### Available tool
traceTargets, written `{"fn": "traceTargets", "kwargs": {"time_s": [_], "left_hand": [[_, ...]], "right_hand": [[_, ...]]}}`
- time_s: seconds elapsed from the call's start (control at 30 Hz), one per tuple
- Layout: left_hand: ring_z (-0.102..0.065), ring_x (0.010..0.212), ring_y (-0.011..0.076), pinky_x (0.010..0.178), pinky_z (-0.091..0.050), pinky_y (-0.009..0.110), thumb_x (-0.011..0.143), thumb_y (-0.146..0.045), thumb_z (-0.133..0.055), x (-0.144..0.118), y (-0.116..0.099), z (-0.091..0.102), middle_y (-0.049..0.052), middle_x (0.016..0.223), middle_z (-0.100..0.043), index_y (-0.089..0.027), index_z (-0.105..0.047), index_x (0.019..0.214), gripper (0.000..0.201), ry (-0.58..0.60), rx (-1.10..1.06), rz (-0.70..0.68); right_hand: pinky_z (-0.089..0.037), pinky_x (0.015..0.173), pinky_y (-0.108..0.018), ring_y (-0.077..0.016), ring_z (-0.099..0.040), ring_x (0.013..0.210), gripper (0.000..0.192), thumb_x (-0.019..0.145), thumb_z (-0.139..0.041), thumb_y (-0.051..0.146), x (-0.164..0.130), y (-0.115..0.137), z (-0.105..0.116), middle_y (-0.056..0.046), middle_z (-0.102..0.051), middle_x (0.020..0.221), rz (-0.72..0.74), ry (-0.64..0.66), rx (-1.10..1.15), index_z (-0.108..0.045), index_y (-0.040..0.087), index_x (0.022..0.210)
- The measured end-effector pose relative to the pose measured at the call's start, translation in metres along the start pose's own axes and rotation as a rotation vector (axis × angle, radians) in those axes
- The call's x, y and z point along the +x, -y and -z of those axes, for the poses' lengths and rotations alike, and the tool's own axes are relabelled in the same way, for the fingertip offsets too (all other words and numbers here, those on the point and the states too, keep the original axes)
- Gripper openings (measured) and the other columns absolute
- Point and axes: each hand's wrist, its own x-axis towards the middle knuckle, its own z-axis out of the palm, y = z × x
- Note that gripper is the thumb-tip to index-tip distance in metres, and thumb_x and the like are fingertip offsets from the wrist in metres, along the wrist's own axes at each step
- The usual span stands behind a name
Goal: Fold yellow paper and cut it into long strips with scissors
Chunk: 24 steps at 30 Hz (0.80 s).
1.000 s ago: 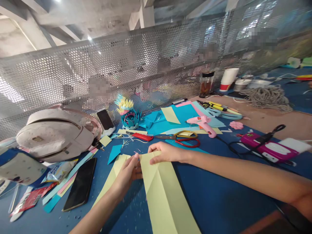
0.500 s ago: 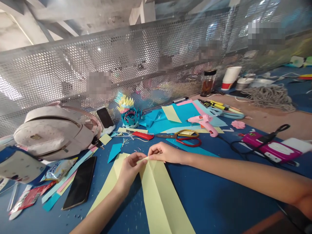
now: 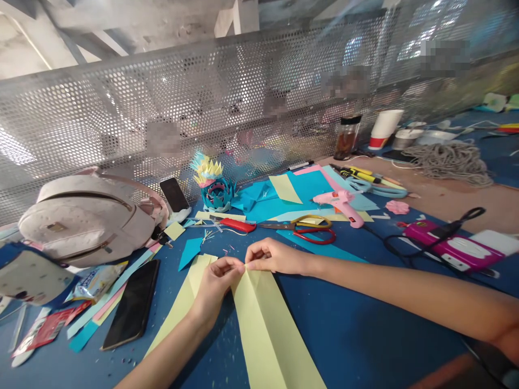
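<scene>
1. Yellow paper strip (image 3: 267,329): laid lengthwise on the blue table (image 3: 365,335), running from the lower edge of the view up to the hands; a lengthwise crease is seen along it. Its far end is pinched from both sides.
2. Left hand (image 3: 217,281): closed in a pinch on the far end of the yellow paper strip, fingertips (image 3: 239,265) brought against those of the other hand.
3. Right hand (image 3: 271,255): likewise closed in a pinch on the same end of the strip, the forearm stretched across the table from the right.
4. Second yellow sheet (image 3: 184,294): laid flat under and to the left of the left hand, partly covered by the wrist.
5. Black phone (image 3: 132,305): placed face up, left of the second yellow sheet, beside loose paper strips.
6. Scissors (image 3: 312,229), red- and yellow-handled: set just beyond the right hand, on blue paper.
7. Red comb-like tool (image 3: 237,225): found left of the scissors.
8. Pink glue gun (image 3: 340,202): rested on the blue and yellow sheets behind the scissors.
9. Paper flower model (image 3: 214,189): stood upright near the perforated metal screen (image 3: 121,113).
10. Pale backpack (image 3: 85,219): placed at far left, a second phone (image 3: 175,194) propped beside it.
11. Pink case (image 3: 450,246): laid at right, with a black cord across it.
</scene>
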Motion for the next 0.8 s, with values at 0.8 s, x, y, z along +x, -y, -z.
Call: {"fn": "traceTargets", "kwargs": {"time_s": [0.8], "left_hand": [[-0.059, 0.067, 0.0120, 0.062, -0.042, 0.020, 0.065, -0.044, -0.086, 0.0023, -0.0002, 0.0035, -0.001, 0.074, -0.067, -0.018, -0.070, 0.081, 0.034, 0.052, 0.027, 0.036]], "right_hand": [[-0.036, 0.063, -0.023, -0.0117, -0.050, 0.069, 0.026, 0.083, -0.068, 0.040, 0.0011, -0.0081, -0.0019, 0.001, -0.060, 0.074, 0.002, 0.012, 0.053, -0.065, 0.014, 0.082]]}}
